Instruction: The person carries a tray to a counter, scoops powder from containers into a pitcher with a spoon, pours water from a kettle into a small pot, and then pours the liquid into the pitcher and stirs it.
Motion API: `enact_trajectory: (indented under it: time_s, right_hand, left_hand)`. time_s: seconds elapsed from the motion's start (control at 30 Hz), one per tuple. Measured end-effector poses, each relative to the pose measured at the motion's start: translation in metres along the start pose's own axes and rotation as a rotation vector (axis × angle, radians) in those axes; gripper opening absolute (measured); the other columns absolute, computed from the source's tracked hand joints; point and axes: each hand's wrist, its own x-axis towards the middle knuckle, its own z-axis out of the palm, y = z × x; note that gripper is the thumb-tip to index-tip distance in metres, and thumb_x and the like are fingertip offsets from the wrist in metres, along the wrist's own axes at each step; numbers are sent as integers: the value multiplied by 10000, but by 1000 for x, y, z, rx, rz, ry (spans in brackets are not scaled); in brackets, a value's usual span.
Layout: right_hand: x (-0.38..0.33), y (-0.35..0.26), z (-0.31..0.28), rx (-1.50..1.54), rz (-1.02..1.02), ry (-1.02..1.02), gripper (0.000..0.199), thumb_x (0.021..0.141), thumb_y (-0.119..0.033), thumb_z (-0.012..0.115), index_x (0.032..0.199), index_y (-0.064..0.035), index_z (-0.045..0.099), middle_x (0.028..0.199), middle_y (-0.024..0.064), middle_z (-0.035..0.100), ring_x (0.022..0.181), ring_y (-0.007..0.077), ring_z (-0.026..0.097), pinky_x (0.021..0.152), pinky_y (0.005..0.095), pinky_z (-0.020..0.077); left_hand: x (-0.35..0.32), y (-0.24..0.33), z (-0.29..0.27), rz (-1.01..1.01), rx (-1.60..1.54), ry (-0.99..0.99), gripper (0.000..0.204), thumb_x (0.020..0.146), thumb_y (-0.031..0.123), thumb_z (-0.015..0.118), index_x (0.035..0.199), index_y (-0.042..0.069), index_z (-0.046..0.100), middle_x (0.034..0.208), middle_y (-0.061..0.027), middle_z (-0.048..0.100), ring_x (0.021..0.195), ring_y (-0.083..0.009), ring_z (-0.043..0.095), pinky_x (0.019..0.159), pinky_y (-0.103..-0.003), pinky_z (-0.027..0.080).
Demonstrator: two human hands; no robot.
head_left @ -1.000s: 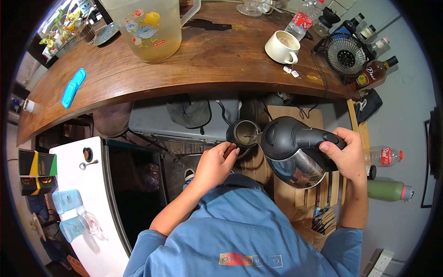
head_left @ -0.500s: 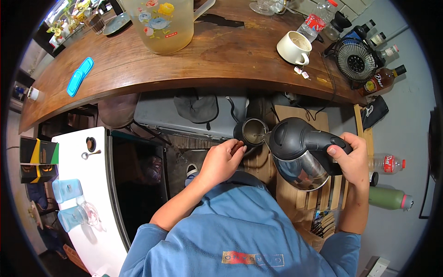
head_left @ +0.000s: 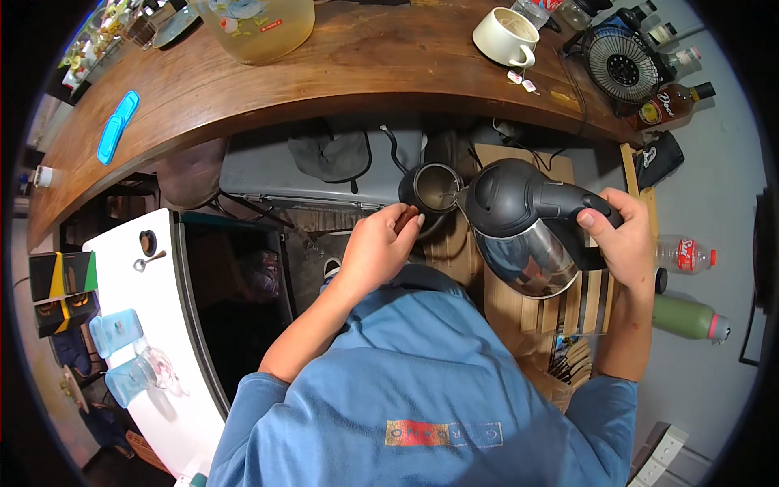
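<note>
Tilted to the left, an electric kettle (head_left: 507, 199) with a black lid and clear body is held by its black handle in my right hand (head_left: 621, 235). Its spout reaches the rim of an open, dark gooseneck pot (head_left: 436, 188). A thin trickle seems to run into the pot. My left hand (head_left: 385, 243) has its fingers closed round the pot's handle, which they mostly hide. The pot's slim curved spout points away from me. Wooden slats (head_left: 519, 308) lie beneath the electric kettle.
A wooden counter (head_left: 365, 81) curves across the far side, bearing a white mug (head_left: 505, 36), a floral pitcher (head_left: 256, 32), a blue lid (head_left: 118, 127) and a small fan (head_left: 621, 69). At left stands a white-topped cabinet (head_left: 130, 243). A green bottle (head_left: 690, 317) is at right.
The view has shifted, so the counter sits higher in the picture. Both hands keep hold of their vessels, and the electric kettle's spout stays at the pot's rim.
</note>
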Motion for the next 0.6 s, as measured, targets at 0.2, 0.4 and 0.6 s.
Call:
enact_trajectory:
  time_s: [0.2, 0.4, 0.6]
  right_hand:
    - [0, 3, 0, 12, 4, -3, 319, 779, -270, 779, 746, 4, 619, 656, -12, 575, 620, 45, 492, 551, 215, 407]
    - [0, 2, -3, 7, 50, -17, 327, 787, -287, 772, 743, -5, 613, 646, -23, 559, 609, 38, 477, 538, 209, 387]
    - [2, -1, -2, -10, 42, -4, 325, 794, -296, 769, 743, -16, 611, 633, -39, 539, 594, 26, 457, 520, 199, 358]
  left_hand:
    - [2, -2, 2, -29, -12, -23, 282, 896, 237, 602, 895, -44, 623, 780, -238, 633, 766, -395, 638, 646, -387, 493]
    - [3, -4, 3, 35, -17, 11, 281, 896, 230, 602, 895, -50, 624, 786, -242, 637, 771, -383, 648, 648, -380, 499]
    - [5, -3, 3, 52, -30, 21, 278, 896, 217, 606, 917, -59, 635, 829, -231, 662, 812, -356, 668, 679, -366, 518]
